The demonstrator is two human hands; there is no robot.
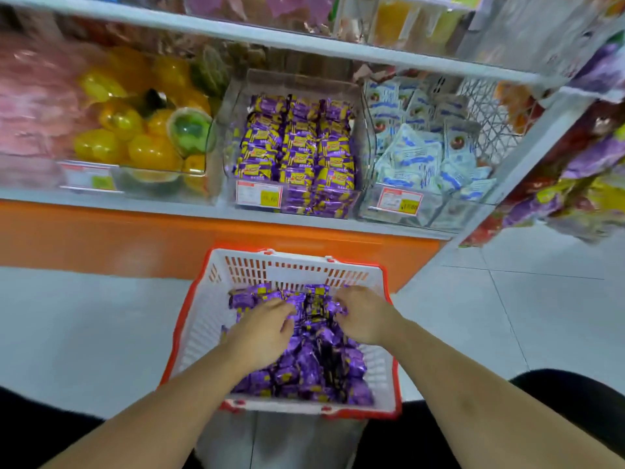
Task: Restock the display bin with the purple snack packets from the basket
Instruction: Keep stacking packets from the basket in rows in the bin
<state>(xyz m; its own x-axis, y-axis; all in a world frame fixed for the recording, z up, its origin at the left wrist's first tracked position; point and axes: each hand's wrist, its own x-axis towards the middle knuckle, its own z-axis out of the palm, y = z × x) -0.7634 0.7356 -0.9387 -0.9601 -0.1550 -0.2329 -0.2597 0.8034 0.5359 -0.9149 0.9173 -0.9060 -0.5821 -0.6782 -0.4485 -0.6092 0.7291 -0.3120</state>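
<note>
Head view: 2 hands down in the white-and-red basket [199, 319], left hand [262, 328] and right hand [367, 314] curled into the purple snack packets [318, 363], grasp unconfirmed. Clear display bin [294, 79] on the shelf's front edge already well stocked; many packets left to move.

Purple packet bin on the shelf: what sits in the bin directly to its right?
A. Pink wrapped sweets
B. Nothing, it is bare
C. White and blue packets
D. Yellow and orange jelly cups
C: right of the clear bin of purple packets, the neighbouring bin holds white and blue packets; the yellow jelly cups lie on its left.
</note>
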